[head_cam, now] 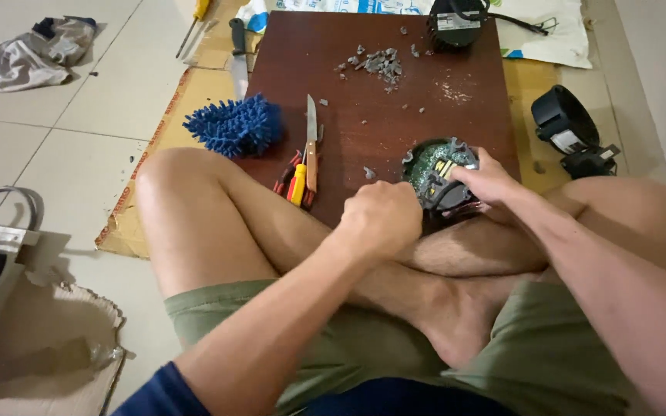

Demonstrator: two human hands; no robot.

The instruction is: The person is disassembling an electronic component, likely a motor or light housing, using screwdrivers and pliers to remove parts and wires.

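I sit cross-legged on the floor with a round black device (438,171) at the near edge of a dark brown board (364,85). Its open top shows a green circuit board. My right hand (489,182) grips the device's right side. My left hand (380,218) is a closed fist just left of the device, touching its edge; whatever it holds is hidden inside the fist.
On the board lie a knife (311,142), red and yellow-handled tools (294,183), grey debris (375,63) and a black part (456,21). A blue chenille mitt (234,125) sits at its left edge. Another black housing (572,131) lies on cardboard at the right.
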